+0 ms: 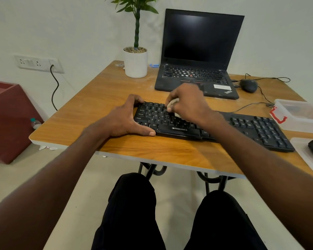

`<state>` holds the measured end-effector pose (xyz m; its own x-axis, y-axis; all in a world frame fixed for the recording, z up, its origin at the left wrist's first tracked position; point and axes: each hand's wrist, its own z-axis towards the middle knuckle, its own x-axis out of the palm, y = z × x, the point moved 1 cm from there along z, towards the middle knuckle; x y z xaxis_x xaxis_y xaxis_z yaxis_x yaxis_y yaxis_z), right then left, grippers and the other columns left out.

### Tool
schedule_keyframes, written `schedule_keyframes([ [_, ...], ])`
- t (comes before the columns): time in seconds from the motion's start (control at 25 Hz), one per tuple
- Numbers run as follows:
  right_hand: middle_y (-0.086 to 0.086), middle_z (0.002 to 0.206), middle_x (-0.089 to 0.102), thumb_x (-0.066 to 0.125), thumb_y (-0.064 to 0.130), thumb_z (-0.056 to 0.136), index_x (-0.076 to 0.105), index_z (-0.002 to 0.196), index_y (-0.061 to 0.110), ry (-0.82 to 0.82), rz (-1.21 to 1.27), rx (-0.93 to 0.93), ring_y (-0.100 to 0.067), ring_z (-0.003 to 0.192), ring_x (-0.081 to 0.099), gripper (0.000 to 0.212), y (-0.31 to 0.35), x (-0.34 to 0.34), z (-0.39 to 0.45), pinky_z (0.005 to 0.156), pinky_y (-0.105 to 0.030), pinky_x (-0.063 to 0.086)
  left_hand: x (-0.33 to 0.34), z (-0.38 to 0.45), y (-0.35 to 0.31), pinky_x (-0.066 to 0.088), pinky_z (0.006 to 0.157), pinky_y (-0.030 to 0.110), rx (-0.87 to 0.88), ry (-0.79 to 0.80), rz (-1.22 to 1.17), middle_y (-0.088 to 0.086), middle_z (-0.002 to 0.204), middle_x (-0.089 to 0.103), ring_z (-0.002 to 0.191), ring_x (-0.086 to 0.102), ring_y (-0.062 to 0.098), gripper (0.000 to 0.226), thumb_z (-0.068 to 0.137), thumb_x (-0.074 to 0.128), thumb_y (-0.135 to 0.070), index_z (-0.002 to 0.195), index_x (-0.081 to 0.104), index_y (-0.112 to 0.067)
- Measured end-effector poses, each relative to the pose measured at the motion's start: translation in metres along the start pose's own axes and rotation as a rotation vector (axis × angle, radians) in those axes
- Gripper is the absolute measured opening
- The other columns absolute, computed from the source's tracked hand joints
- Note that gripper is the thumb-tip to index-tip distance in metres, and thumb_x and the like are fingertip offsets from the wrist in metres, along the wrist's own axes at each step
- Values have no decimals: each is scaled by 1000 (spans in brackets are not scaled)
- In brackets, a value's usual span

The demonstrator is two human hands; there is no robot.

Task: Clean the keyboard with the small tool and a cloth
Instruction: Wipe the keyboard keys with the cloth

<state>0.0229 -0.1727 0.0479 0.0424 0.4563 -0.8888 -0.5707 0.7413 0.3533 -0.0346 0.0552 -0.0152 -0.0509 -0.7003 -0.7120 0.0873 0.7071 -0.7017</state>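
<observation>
A black Zebronics keyboard [242, 125] lies across the wooden table [101, 91]. My left hand [126, 118] grips the keyboard's left end, thumb along the front edge and fingers over the back corner. My right hand [186, 103] holds a bunched pale cloth [173, 103] and presses it onto the letter keys in the upper left part. Most of the cloth is hidden under my fingers. I cannot make out any small tool in either hand.
An open black laptop [197, 56] stands behind the keyboard, with a potted plant [135, 60] to its left and a wired mouse [248, 85] to its right. A clear plastic box [300, 116] and its lid [309, 156] with a dark object sit at the right edge.
</observation>
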Motion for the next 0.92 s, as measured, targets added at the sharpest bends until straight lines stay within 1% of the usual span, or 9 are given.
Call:
schedule_keyframes([
  [0.08,4,95,79,85,18,79,83,97,21,-14,159,-42,-8,91,69,18,14,14,5,81,-22,51,0,-1,0,53,108,47,1,-6,1,-9,136,53,124,58,17,123,38,89,-87,137,31,-45],
  [0.2,6,97,79,87,19,79,83,99,21,5,255,-98,-6,92,69,21,25,23,12,85,-26,54,0,-1,0,54,107,47,2,-2,-21,-9,136,55,124,59,17,123,39,92,-84,138,31,-43],
  [0.32,3,98,78,85,14,81,82,101,20,88,111,-115,-8,91,69,21,11,9,10,87,-29,56,0,-2,0,51,110,46,2,-10,-25,-9,138,53,127,57,18,124,37,91,-86,137,31,-42],
  [0.48,5,99,77,85,13,80,81,99,22,220,-88,10,-11,96,69,22,-30,-30,-2,89,-32,54,-1,-2,0,48,114,46,2,2,-16,-9,142,48,131,53,17,124,36,89,-88,136,31,-44],
  [0.64,4,100,77,88,17,78,82,99,25,166,-109,99,-14,101,68,23,-56,-46,-16,91,-35,53,-2,-1,1,45,117,47,-23,30,-3,-7,148,45,136,50,19,125,39,88,-88,140,28,-45],
  [0.72,4,104,76,87,19,79,81,100,27,128,-71,112,-15,103,66,24,-60,-44,-22,86,-32,49,-2,-6,-4,40,120,48,-49,55,-8,-3,158,40,144,44,22,123,49,81,-91,148,24,-45],
  [0.76,4,107,75,87,20,79,80,102,27,109,-63,112,-15,103,65,25,-60,-42,-24,82,-30,45,0,-7,-11,39,120,49,-50,35,-32,0,162,38,145,42,24,116,61,73,-92,152,23,-42],
  [0.84,1,111,73,87,21,80,78,109,25,60,-75,102,-13,98,61,31,-59,-36,-26,77,-25,40,10,-3,-30,41,117,52,15,-141,-20,5,163,42,144,45,26,89,88,53,-84,156,27,-33],
  [0.92,0,110,75,86,19,81,79,111,22,-9,-53,95,-10,92,61,31,-59,-33,-22,67,-19,39,28,8,-51,39,117,58,108,-314,146,2,155,54,138,54,24,69,102,40,-71,155,33,-28],
])
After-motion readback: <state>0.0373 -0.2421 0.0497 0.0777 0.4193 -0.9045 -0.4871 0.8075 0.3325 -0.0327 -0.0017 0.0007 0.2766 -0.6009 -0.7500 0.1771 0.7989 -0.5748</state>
